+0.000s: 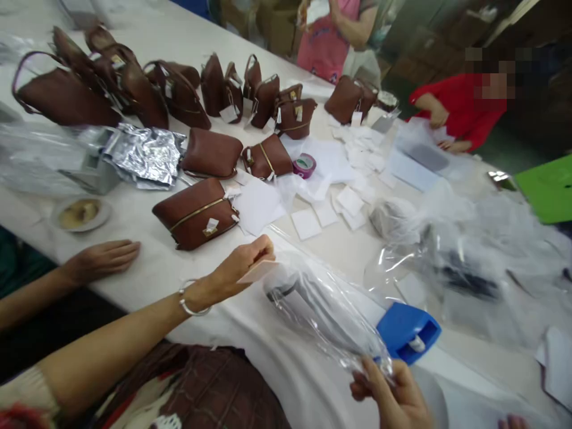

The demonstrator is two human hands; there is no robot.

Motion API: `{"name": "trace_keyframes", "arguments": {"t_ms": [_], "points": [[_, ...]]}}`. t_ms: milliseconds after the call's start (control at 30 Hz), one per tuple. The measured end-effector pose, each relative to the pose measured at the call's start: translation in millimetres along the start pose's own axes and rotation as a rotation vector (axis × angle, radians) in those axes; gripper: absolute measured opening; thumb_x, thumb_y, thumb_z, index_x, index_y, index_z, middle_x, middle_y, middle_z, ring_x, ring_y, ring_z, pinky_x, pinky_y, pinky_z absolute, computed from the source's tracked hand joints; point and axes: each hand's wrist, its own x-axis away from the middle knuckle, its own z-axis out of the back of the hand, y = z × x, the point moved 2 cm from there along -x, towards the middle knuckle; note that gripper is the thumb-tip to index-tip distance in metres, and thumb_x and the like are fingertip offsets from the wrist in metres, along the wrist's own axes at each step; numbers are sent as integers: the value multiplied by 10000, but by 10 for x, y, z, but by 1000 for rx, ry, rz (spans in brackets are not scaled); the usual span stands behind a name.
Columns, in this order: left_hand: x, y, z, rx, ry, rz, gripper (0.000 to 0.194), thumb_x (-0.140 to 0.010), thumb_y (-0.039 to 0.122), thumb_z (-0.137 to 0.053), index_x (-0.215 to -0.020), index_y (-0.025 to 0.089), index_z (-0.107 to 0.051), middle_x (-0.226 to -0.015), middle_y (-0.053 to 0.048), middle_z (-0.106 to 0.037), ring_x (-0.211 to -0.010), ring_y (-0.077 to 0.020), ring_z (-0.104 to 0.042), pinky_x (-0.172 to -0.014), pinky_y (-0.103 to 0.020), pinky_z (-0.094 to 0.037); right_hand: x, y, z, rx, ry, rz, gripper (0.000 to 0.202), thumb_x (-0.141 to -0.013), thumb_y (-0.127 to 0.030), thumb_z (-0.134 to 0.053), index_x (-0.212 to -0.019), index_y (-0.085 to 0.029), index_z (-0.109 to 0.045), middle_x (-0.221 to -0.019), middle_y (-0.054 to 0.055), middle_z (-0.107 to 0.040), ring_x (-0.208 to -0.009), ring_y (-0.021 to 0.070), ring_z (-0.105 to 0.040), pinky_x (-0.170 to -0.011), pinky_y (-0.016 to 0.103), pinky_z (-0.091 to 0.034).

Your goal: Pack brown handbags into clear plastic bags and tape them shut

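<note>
My left hand (243,265), with a bangle at the wrist, is closed, pinching a small pale square card (259,271) at the upper end of a clear plastic bag (322,310). A greyish, partly wrapped item lies inside the bag; its kind is unclear. The bag's lower end is gripped between the thumb and fingers of my right hand (393,390). Just beyond that hand sits a blue plastic holder (409,332) with a hollow front. A brown zipped bag (196,213) lies on the table past my left hand.
Several brown handbags (138,89) stand along the far side. White paper squares (306,224), purple tape (304,165), silver foil packaging (145,156) and plastic-wrapped items (469,268) cover the white table (134,262). Another person's hand (105,260) rests left; a person in red (465,113) works opposite.
</note>
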Motion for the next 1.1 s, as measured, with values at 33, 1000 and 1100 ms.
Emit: {"name": "trace_keyframes", "arguments": {"t_ms": [33, 1000, 1100], "points": [[-9, 16, 25, -110, -15, -10, 155, -928, 324, -456, -831, 204, -448, -667, 32, -457, -591, -133, -441, -568, -246, -306, -19, -29, -1, 13, -31, 6, 485, -668, -636, -765, -732, -212, -538, -540, -14, -640, -506, 168, -614, -521, 247, -511], [142, -283, 171, 106, 124, -113, 259, -949, 351, -452, -1127, 202, -568, -793, 8, -604, -721, -156, -579, -696, -260, -440, -110, -818, -1541, 368, -243, 948, 195, -880, -345, -591, -1007, -204, -636, -919, 39, -673, -837, 193, -623, -791, 330, -507], [170, -240, 220, 121, 192, -278, 340, -973, 485, -440, -1061, 188, -581, -1088, -75, -612, -1011, -212, -582, -911, -327, -457, -137, -811, -1546, 366, -300, 920, 185, -894, -350, -591, -1000, -212, -654, -931, 29, -685, -848, 185, -631, -788, 308, -496]]}}
